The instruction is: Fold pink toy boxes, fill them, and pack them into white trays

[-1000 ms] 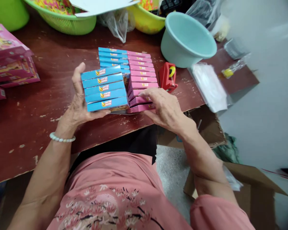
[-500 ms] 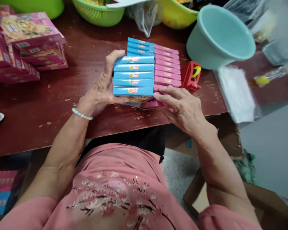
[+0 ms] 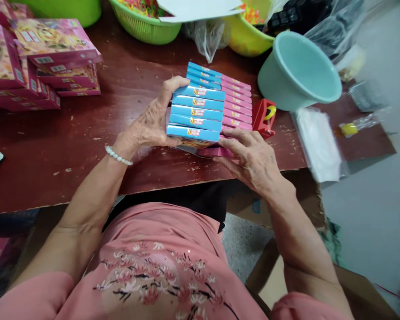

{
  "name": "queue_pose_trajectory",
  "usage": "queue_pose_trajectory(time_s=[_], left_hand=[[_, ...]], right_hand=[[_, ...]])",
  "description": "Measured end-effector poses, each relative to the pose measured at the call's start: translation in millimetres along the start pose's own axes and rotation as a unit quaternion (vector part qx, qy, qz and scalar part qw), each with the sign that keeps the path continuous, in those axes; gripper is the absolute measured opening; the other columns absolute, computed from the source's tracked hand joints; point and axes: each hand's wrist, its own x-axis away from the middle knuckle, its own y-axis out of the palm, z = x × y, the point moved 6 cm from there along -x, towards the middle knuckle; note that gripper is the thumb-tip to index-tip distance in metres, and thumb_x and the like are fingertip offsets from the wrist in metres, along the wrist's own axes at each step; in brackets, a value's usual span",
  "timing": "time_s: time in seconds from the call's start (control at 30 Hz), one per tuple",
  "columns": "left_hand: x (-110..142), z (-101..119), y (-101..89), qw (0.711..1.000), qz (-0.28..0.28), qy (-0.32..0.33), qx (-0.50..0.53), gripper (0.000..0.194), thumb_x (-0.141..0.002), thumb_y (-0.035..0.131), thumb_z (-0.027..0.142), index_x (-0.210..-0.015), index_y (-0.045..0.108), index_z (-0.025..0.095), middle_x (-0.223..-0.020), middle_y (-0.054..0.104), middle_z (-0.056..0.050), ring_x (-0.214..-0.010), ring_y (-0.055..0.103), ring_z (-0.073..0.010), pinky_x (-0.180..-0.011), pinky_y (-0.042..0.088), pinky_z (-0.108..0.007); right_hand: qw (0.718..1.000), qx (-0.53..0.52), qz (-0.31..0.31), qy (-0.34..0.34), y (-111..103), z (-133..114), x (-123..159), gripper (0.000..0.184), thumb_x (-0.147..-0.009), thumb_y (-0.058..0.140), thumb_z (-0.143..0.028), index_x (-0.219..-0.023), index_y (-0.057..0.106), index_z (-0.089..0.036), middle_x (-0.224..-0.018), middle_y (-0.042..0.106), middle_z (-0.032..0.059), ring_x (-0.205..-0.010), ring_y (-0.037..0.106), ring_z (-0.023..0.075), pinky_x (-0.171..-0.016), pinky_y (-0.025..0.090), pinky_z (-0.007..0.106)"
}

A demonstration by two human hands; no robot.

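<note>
My left hand is clamped around a row of several blue boxes, thumb at the near end and fingers at the far side. These blue boxes stand a little higher than the others around them. Behind them lie more blue boxes, and a row of pink boxes runs along their right side. My right hand has its fingertips on the near end of the pink row, thumb below, gripping a pink box there. The fingers partly cover that end.
Stacked pink cartons stand at the left. A red tape dispenser and a pale blue bucket are right of the boxes. Green and yellow baskets line the back. A plastic-wrapped white stack lies by the right edge.
The whole view has shifted slightly. Both hands stay on the boxes in nearly the same grip, with the right fingers slightly changed at the near end of the pink row.
</note>
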Motion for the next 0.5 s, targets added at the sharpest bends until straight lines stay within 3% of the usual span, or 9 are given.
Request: queue_pose_trajectory(time_s=[0.1,0.23,0.37,0.5], left_hand=[[3,-2,1.4,0.999,0.029,0.0,0.036,0.115,-0.066,0.086,0.058,-0.155,0.025,0.018,-0.153,0.043,-0.016,-0.129,0.054,-0.0328,-0.113,0.047,-0.053],[5,-4,7.8,0.996,0.006,-0.033,0.085,0.117,-0.069,0.086,0.053,-0.16,0.016,0.027,-0.145,0.052,-0.011,-0.115,0.062,-0.0282,-0.104,0.053,-0.048],[4,-2,9.7,0.993,-0.006,-0.022,0.113,0.118,-0.072,0.084,0.055,-0.162,0.012,0.031,-0.155,0.046,-0.01,-0.133,0.056,-0.0333,-0.112,0.047,-0.048],[3,0,10.5,0.996,-0.009,-0.016,0.09,0.12,-0.077,0.08,0.06,-0.164,0.006,0.025,-0.168,0.026,-0.017,-0.148,0.041,-0.0397,-0.12,0.035,-0.053]], right_hand=[[1.0,0.01,0.018,-0.001,0,1,-1,0.051,-0.099,0.061,-0.057,-0.139,0.061,-0.024,-0.136,0.066,0.0147,-0.119,0.062,0.0362,-0.099,0.054,0.056],[0.999,-0.02,0.044,0.01,-2,0,-6,0.082,-0.094,0.058,-0.074,-0.154,0.045,-0.021,-0.137,0.065,0.0167,-0.124,0.061,0.0379,-0.104,0.052,0.058],[0.997,-0.024,0.068,0.017,-15,-10,-29,0.101,-0.088,0.058,-0.082,-0.165,0.026,-0.025,-0.162,0.042,0.0179,-0.149,0.038,0.0446,-0.116,0.039,0.069],[1.0,0.004,0.005,0.003,-19,-20,-70,0.112,-0.081,0.065,-0.082,-0.167,0.02,-0.025,-0.171,0.024,0.0171,-0.157,0.02,0.0476,-0.121,0.027,0.073]])
